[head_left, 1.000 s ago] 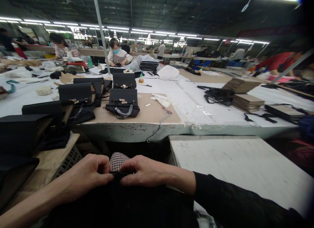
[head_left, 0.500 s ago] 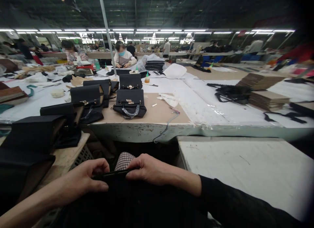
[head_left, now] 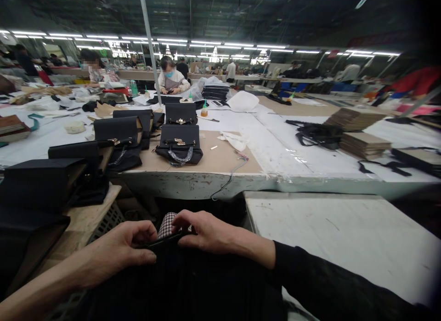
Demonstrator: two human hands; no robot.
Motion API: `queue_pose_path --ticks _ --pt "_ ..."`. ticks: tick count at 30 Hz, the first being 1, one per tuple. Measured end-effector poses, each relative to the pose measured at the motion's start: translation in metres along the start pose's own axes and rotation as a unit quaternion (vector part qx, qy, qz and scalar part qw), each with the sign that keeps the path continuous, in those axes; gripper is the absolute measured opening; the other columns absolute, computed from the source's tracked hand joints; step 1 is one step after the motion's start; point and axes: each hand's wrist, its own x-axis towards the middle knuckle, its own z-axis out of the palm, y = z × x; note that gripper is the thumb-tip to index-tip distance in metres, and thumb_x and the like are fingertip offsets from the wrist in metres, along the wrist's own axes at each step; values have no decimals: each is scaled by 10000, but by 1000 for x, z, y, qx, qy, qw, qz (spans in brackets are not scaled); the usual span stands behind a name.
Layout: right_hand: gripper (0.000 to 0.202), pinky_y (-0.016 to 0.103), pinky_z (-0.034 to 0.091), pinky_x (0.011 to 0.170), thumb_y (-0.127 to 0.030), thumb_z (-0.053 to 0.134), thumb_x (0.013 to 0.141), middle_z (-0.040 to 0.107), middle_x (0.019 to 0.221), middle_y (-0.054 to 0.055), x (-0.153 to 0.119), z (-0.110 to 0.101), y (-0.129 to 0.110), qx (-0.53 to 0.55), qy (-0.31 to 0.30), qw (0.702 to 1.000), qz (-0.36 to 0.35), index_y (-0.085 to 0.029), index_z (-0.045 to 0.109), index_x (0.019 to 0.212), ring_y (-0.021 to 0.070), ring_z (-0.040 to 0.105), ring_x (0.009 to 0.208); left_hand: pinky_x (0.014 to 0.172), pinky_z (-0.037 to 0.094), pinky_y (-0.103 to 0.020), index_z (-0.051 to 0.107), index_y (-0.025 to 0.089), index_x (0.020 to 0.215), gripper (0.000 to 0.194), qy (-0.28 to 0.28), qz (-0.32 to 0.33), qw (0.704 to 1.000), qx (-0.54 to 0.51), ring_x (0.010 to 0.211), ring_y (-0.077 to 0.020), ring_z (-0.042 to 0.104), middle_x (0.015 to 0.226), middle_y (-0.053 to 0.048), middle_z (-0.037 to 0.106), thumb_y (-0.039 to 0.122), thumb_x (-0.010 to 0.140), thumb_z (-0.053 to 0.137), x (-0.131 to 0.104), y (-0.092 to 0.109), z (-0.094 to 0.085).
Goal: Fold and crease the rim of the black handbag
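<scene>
Low in the view, over my lap, is a black piece (head_left: 172, 270) with a thin, narrow edge; its body is too dark to make out. My left hand (head_left: 126, 245) is closed on the left part of that edge, thumb on the near side and fingers curled behind. A short way to the right, my right hand (head_left: 208, 233) pinches the same edge between thumb and bent fingers. Ahead on the bench, a black handbag (head_left: 181, 139) with a gold clasp and a plastic-wrapped handle stands beyond both hands.
More black handbags (head_left: 117, 132) line the bench (head_left: 234, 185) and the low wooden stand (head_left: 87, 222) on my left. A pale side table (head_left: 330, 229) is at my right. Brown board stacks (head_left: 363, 146) and black straps (head_left: 315, 132) lie at right. A co-worker (head_left: 171, 77) sits across.
The view has shifted slightly to the right. My right hand's fingers have lifted and spread a little from the edge, with the thumb still there. My left hand keeps its grip.
</scene>
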Motion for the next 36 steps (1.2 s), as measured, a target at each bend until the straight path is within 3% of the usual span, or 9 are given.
queue_pose_path --ticks 9,21,26,31,36 --pt "223 294 506 905 -264 695 905 659 1146 63 12 4 -9 -94 -4 990 -105 -191 650 1111 194 643 1025 626 378 -229 508 213 881 172 36 39 997 59 742 -135 483 792 71 549 210 825 671 1 -9 -4" --pt "76 268 498 882 -239 771 826 696 1106 10 26 14 -3 -23 -6 995 -93 -214 727 884 179 671 974 636 375 -249 497 215 876 173 72 38 991 109 749 -146 488 788 59 546 247 826 660 4 -14 -4" --pt "96 255 480 896 -195 734 849 697 1088 10 25 14 -2 35 -17 994 -106 -209 727 943 166 661 996 651 396 -251 514 208 912 181 67 39 992 95 762 -144 490 810 56 550 237 831 674 -2 -9 -4" --pt "128 267 498 849 -156 740 838 724 1014 12 25 12 -1 59 -10 996 -63 -190 721 960 170 675 946 633 406 -263 562 206 946 137 56 34 994 93 732 -147 519 829 51 591 235 849 653 -3 -10 -4" --pt "123 277 498 866 -193 774 825 716 1049 31 27 13 4 53 -7 994 -100 -187 753 946 180 675 959 652 418 -269 614 211 951 130 68 31 988 132 740 -157 537 806 53 608 241 836 666 2 -12 -7"
